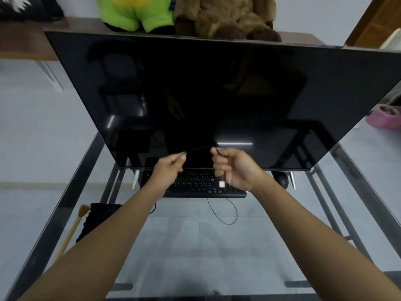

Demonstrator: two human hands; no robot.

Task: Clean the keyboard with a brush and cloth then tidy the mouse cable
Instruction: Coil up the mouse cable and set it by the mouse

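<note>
The mouse cable (200, 148) is a thin black cord stretched in a short arc between the two hands, just above the middle of the frame, in front of the dark monitor (217, 94). The left hand (170, 170) pinches one end of that stretch between thumb and forefinger; the right hand (234, 168) is clenched around the cord, with a white plug (222, 184) hanging below its fingers. Another loop of cable (223, 211) lies loose on the glass surface (195, 257) below the keyboard (201, 185).

The cord looks light, limp and springy, so it will likely kink or uncoil if let go. It seems best gripped a little back from the plug, not on the joint, and gathered in even loops with gentle tension.

The mouse (282, 180) sits at centre right, under the monitor's lower edge. At lower left, a brush (73, 229) with a pale wooden handle lies just beside a black cloth (97, 220), both set down, which suggests the cleaning is done. Two soft toys, a green one (138, 11) and a brown one (227, 16), sit along the top of the frame
</note>
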